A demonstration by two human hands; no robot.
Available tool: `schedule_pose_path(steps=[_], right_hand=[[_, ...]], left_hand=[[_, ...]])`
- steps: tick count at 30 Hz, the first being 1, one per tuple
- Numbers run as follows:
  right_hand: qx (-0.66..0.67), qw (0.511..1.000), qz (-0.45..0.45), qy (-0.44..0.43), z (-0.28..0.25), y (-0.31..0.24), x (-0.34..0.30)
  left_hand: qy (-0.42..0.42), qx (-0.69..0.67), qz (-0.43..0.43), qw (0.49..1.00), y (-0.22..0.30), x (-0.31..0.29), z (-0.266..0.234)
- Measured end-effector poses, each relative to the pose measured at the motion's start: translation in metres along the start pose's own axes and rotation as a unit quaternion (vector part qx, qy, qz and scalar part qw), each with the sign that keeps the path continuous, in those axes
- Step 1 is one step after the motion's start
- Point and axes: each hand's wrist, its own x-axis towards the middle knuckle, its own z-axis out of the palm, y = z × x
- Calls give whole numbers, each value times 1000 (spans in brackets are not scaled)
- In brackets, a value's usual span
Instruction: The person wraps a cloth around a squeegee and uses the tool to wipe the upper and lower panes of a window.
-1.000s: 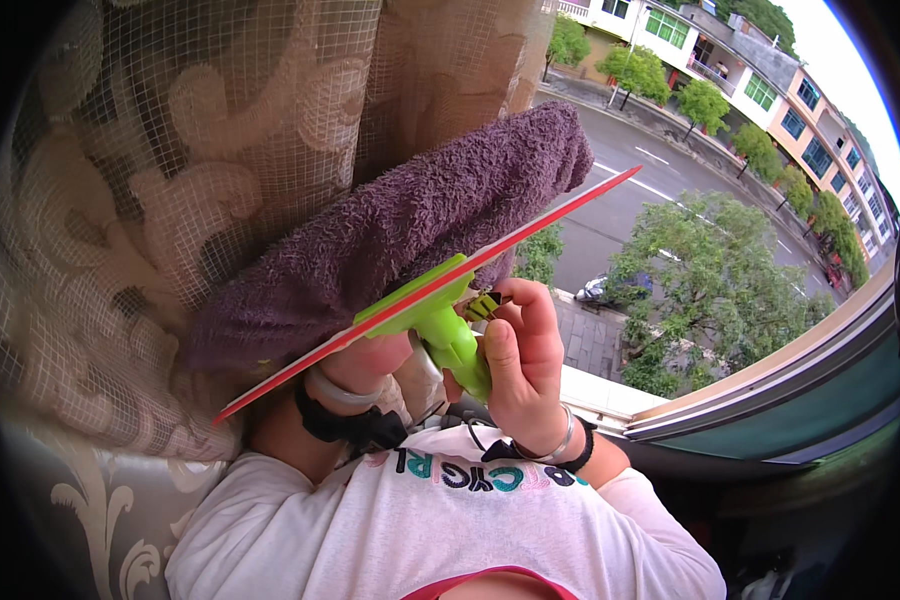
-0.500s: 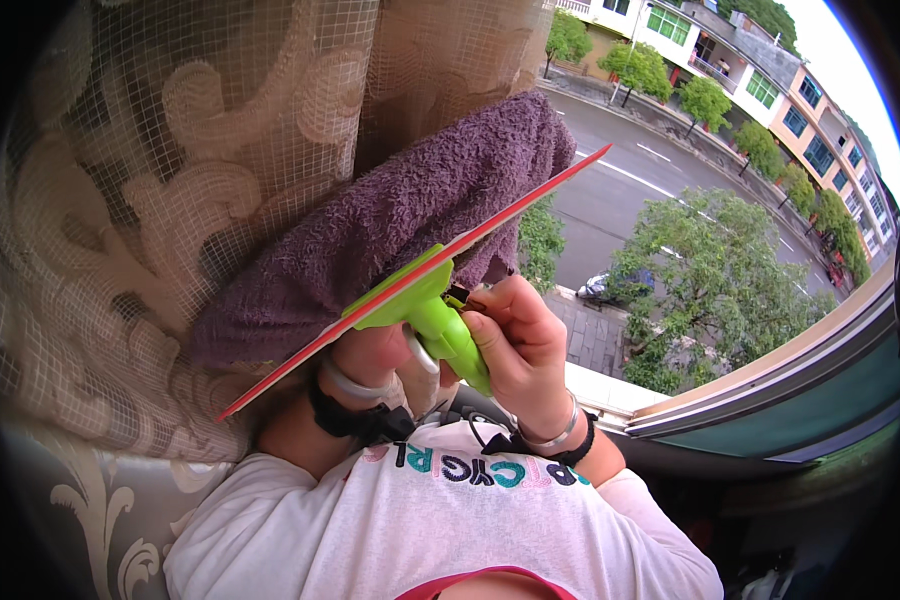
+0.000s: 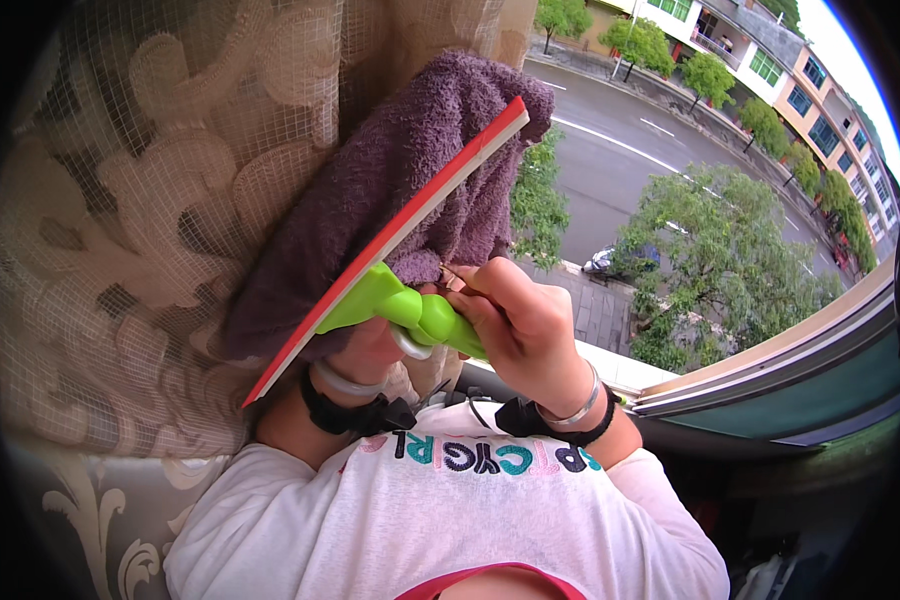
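A squeegee with a bright green head and handle (image 3: 432, 318) and a long red-and-white blade (image 3: 400, 240) slants across the middle, over a purple towel (image 3: 410, 140). My right hand (image 3: 530, 320) is closed in a pinch by the towel's lower edge, on a thin dark strand (image 3: 448, 272) too small to name. The squeegee's handle runs in behind this hand. My left hand (image 3: 365, 348) lies behind the green head and below the towel. It looks curled, but most of its fingers and whatever they hold are hidden. A pale ring-like loop (image 3: 410, 345) shows beside it.
A patterned net curtain (image 3: 200, 200) hangs on the left, against the towel. On the right, a window frame (image 3: 770, 350) borders the opening. Outside lie trees (image 3: 720, 270), a road (image 3: 610, 150) and buildings. Patterned grey fabric (image 3: 90, 510) is at lower left.
The squeegee has turned steeper, its upper end shifting left and up. The towel's top has moved up and left. My right hand keeps its pinch, with the wrist slightly further right.
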Motion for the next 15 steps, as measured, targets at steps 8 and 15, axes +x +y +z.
schedule_pose_path(steps=[8,15], right_hand=[[42,998,30,21,3,-3,3],[59,996,13,61,11,5,1]], left_hand=[[166,23,38,985,0,-6,0],[156,-412,-153,885,-7,-18,-58]])
